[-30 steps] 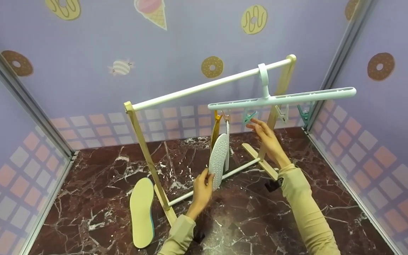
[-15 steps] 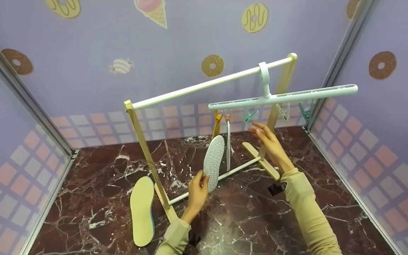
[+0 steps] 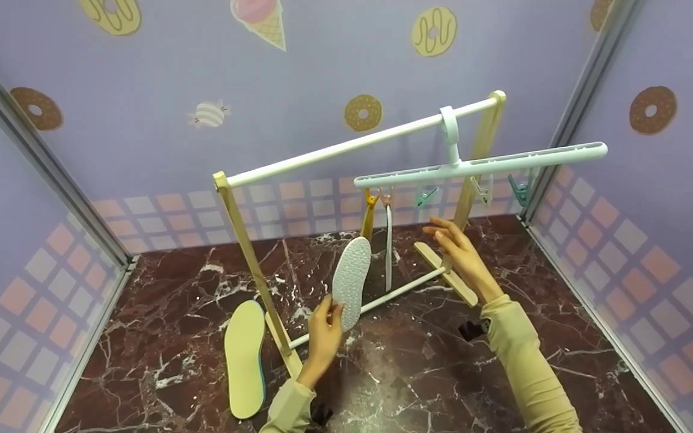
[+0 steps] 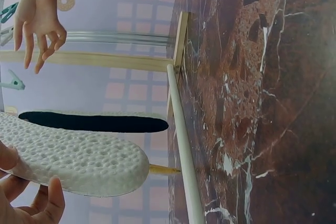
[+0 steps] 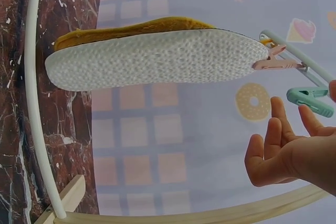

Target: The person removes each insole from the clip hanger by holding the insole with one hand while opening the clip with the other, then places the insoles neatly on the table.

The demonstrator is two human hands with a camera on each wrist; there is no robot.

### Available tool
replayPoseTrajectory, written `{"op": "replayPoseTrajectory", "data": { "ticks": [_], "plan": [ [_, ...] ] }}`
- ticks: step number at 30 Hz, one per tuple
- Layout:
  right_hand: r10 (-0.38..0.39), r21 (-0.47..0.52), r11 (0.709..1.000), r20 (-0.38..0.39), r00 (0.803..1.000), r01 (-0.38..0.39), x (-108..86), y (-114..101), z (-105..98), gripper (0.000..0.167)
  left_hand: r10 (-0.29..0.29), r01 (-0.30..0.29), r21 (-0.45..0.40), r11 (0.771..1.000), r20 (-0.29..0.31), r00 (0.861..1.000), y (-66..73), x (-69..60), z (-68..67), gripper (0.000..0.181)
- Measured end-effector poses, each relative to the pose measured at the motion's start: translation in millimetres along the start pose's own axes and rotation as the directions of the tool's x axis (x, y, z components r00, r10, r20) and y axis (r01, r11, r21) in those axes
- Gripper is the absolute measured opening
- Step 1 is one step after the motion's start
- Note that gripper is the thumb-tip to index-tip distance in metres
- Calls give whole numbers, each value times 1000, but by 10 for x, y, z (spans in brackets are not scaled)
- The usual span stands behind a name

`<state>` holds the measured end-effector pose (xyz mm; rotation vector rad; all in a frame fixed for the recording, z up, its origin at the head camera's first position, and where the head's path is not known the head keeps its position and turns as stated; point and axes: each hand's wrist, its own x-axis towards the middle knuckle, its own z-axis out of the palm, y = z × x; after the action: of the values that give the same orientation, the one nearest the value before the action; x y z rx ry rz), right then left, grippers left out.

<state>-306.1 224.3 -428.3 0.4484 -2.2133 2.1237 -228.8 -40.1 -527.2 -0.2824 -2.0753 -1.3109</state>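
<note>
My left hand [image 3: 326,334] pinches a white, bumpy-textured insole [image 3: 351,282] by its lower left edge. Below the green clothespin [image 3: 426,196], my right hand [image 3: 458,255] hovers with loosely bent fingers and nothing in them. The pale hanger [image 3: 406,176] carries several clothespins. Its pink clip [image 5: 275,64] holds a second white insole [image 5: 157,59], dark on its other face in the left wrist view. Behind that, a mustard-yellow insole [image 5: 136,29] hangs from an orange clip [image 3: 372,199]. A pale yellow insole [image 3: 244,361] with a blue edge lies on the marbled surface.
A wooden rack with a white top rod [image 3: 334,147] bears the hanger. Its left post [image 3: 250,264] stands between the yellow insole and the held one. A lower white rod [image 3: 400,291] crosses near the surface. Patterned walls [image 3: 298,78] enclose the back and sides.
My left hand has drawn the white insole left, away from the hanging insoles, and turned its bumpy face more into view. My right hand has dropped slightly away from the green clothespin.
</note>
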Motion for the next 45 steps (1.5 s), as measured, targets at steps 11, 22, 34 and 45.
{"op": "replayPoseTrajectory", "data": {
  "ticks": [11,22,34,45],
  "plan": [
    [23,20,1000,16,1000,-24,-71,99,0,37,10,-8,39,999,-65,998,29,40,-107,5],
    [25,64,998,45,999,-27,-195,183,17,39,-75,73,-22,997,-88,993,65,47,-198,12],
    [-41,-44,998,73,996,44,-323,230,55,37,-60,61,1,998,-142,988,102,65,-270,7],
    [-75,-31,996,123,990,79,-402,292,63,41,-124,126,4,992,-149,981,92,2,-325,7]
  ]
}}
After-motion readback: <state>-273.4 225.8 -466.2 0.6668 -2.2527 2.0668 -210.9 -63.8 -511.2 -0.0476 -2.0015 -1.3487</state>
